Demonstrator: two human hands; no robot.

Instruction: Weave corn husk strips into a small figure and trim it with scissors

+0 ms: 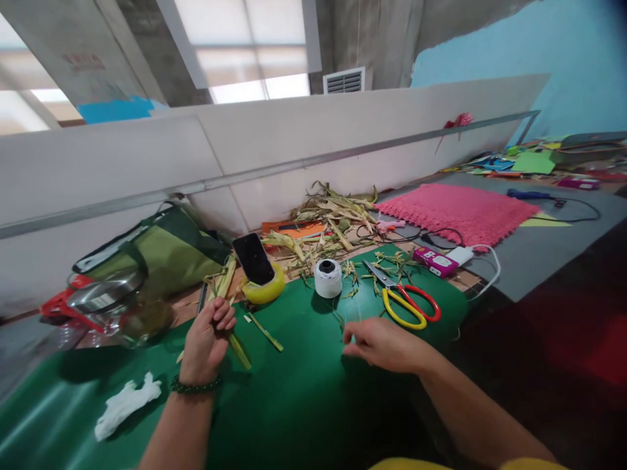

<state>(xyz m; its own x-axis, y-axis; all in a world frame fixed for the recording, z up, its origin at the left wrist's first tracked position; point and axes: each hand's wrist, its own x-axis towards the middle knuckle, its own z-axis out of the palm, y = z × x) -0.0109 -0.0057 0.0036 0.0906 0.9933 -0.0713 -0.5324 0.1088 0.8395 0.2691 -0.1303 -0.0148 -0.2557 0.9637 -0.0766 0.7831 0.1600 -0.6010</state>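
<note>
My left hand (209, 339) is closed around a bundle of pale green leaf strips (238, 351), whose ends stick out above and below the fist. My right hand (377, 343) has its fingers bent into a pinch over the green mat (304, 385). Faint thread shows between its fingertips and the white thread spool (328, 281), which stands upright just beyond. Scissors (404, 300) with one red and one yellow handle lie beyond the right hand, blades pointing away. A short cut stalk (264, 331) rests between the hands.
A phone (253, 259) leans on a yellow ring-shaped holder (264, 287). Dry husks (333, 215) are heaped at the back. Crumpled white tissue (127, 405) lies at left, near a green bag (171, 251). A pink cloth (460, 212) and purple box (435, 260) are on the right.
</note>
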